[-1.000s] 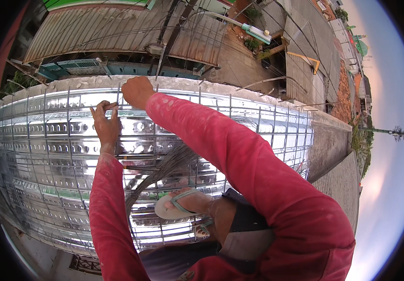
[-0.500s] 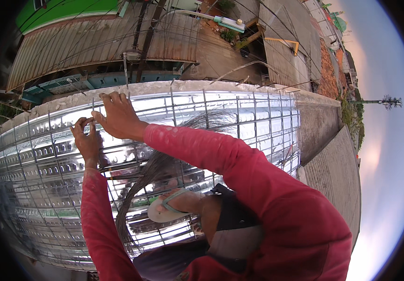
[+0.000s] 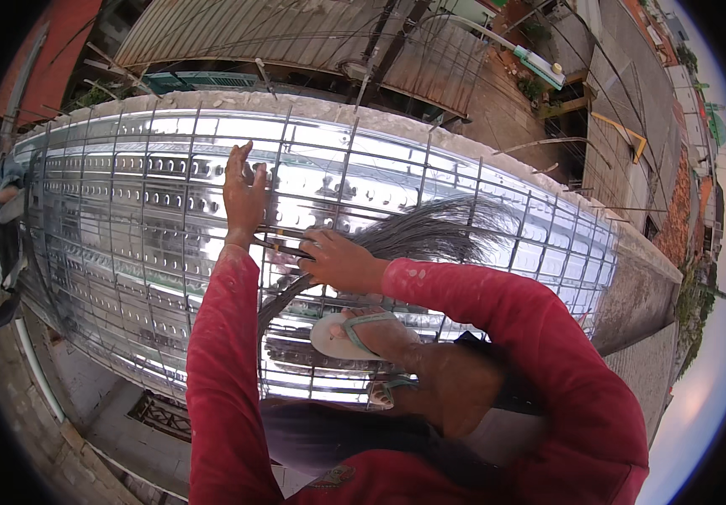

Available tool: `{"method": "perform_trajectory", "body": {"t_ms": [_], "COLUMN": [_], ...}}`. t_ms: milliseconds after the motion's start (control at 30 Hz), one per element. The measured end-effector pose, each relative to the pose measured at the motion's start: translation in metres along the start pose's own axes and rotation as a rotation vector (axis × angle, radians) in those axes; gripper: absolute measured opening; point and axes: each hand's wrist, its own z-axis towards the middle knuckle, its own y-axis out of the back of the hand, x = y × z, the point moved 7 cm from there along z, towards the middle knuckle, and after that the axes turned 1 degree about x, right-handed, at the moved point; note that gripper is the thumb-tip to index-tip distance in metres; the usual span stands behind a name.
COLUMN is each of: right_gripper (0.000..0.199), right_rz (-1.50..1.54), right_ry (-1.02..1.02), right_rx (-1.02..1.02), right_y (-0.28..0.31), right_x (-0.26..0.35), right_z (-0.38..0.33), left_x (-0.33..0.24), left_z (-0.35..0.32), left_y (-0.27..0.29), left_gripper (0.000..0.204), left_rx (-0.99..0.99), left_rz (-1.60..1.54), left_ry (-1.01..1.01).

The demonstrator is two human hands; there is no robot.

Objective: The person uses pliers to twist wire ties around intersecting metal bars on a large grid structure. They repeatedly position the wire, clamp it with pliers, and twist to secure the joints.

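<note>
- Fingers of the left hand are spread open and laid flat on the rebar mesh.
- Right hand is clenched around a bundle of tie wires, which is held against the mesh over shiny metal decking.
- Both red-sleeved forearms are reached forward.

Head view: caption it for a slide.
Both hands, left hand and right hand, on a steel mesh over shiny metal decking.

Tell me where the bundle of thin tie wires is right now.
In the head view, the bundle of tie wires lies on the steel mesh at centre, fanning rightward from under the right hand, just right of the left hand.
</note>
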Motion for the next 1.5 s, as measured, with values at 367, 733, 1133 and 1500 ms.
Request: {"method": "perform_trajectory", "body": {"t_ms": [367, 733, 1133, 1500], "right_gripper": [0.031, 0.019, 0.050, 0.040], "right_rz": [0.033, 0.240, 0.015, 0.445], "right_ry": [-0.003, -0.283, -0.267, -0.435], "right_rx": [0.006, -0.170, 0.101, 0.016], "right_y": [0.010, 0.030, 0.003, 0.019], "right_x": [0.014, -0.040, -0.013, -0.035], "right_z": [-0.006, 0.024, 0.037, 0.038], "left_x": [0.022, 0.044, 0.044, 0.047], "left_z": [-0.190, -0.293, -0.309, -0.307], "left_y": [0.131, 0.106, 0.095, 0.096], "left_gripper": [0.024, 0.044, 0.067, 0.070], "left_rx": [-0.252, 0.097, 0.179, 0.212], "left_rz": [0.172, 0.406, 0.514, 0.432], "left_ry": [0.199, 0.326, 0.250, 0.326]}}
